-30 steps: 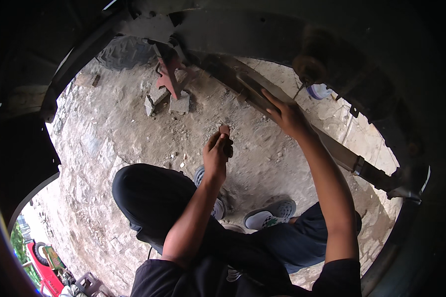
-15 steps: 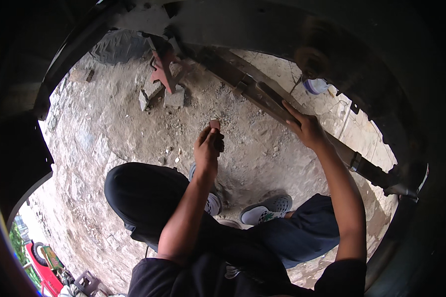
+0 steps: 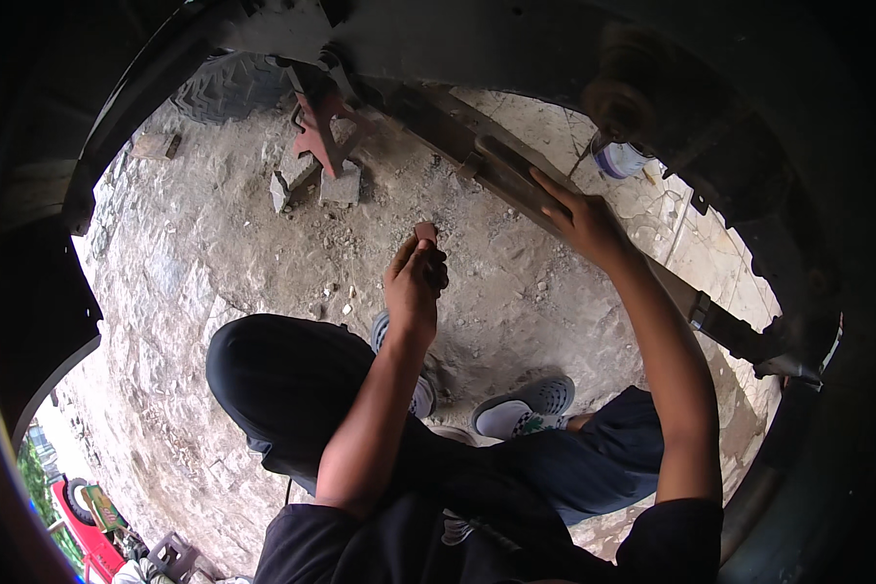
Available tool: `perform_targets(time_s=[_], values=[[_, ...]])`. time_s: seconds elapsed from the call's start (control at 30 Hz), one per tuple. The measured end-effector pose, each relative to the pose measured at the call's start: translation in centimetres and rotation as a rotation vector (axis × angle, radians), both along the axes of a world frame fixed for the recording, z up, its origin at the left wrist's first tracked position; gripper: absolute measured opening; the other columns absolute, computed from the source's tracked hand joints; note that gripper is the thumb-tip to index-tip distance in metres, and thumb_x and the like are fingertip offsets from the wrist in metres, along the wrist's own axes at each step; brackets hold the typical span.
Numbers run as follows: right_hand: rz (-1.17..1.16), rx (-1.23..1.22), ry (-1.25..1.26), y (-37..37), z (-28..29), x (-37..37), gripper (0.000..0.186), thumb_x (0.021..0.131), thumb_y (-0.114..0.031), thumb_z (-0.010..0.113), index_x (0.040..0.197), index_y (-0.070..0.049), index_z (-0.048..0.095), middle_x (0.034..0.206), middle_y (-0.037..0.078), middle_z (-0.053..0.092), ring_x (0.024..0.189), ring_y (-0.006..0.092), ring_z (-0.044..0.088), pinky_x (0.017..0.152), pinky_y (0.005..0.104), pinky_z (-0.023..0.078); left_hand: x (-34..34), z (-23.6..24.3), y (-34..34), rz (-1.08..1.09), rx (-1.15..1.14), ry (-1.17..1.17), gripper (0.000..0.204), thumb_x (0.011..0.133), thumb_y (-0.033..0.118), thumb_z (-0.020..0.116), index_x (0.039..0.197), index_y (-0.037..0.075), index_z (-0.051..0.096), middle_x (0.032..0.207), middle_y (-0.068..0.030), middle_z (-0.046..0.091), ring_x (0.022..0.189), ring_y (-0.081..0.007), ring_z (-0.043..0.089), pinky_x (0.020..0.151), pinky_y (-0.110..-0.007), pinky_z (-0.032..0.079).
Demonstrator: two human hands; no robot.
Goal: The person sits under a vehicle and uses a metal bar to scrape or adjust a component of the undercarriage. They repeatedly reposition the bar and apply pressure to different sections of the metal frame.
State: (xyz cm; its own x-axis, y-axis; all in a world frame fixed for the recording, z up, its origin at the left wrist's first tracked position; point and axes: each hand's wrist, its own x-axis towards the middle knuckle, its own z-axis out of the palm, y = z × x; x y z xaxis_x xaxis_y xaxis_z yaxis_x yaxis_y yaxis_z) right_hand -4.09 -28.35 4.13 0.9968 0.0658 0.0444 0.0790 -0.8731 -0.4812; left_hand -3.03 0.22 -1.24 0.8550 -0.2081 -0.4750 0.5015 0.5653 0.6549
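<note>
- Near the middle, left hand (image 3: pixel 416 279) pinching a small reddish-brown block (image 3: pixel 425 232)
- Over right, right hand (image 3: pixel 588 226) on the long bar (image 3: pixel 679 292), can't tell its grip tbh

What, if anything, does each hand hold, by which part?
The left hand holds a brown piece by its near end. The right hand is at the metal beam; its hold cannot be told.

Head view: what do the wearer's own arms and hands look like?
Short, black sleeves, plain as far as visible, end around the elbows. Both forearms are bare below them, with no watch or bracelet visible. The left hand and right hand wear no gloves, and no rings show on the visible fingers.
</note>
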Motion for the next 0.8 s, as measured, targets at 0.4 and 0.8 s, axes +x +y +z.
perform_targets(time_s=[0.4, 0.8], values=[[0.05, 0.046, -0.186, 4.5, -1.2, 6.3, 0.062, 0.1, -0.023, 0.065, 0.156, -0.034, 0.04, 0.091, 0.026, 0.071, 0.088, 0.0466, 0.069, 0.073, 0.049, 0.059, -0.3, 0.0, -0.7, 0.087, -0.078, 0.017, 0.019, 0.106, 0.014, 0.052, 0.12, 0.005, 0.06, 0.087, 0.0002, 0.058, 0.067, -0.0096, 0.051, 0.061, -0.025, 0.042], [-0.063, 0.08, -0.006, 0.3, -1.1, -2.8, 0.061, 0.099, -0.017, 0.066, 0.154, -0.029, 0.044, 0.127, 0.023, 0.067, 0.116, 0.0391, 0.066, 0.094, 0.0462, 0.058, 1.4, -1.5, 0.1, 0.089, -0.176, 0.0, 0.01, 0.106, 0.015, 0.05, 0.11, 0.009, 0.056, 0.082, 0.0015, 0.054, 0.068, -0.0098, 0.052, 0.062, -0.026, 0.043]])
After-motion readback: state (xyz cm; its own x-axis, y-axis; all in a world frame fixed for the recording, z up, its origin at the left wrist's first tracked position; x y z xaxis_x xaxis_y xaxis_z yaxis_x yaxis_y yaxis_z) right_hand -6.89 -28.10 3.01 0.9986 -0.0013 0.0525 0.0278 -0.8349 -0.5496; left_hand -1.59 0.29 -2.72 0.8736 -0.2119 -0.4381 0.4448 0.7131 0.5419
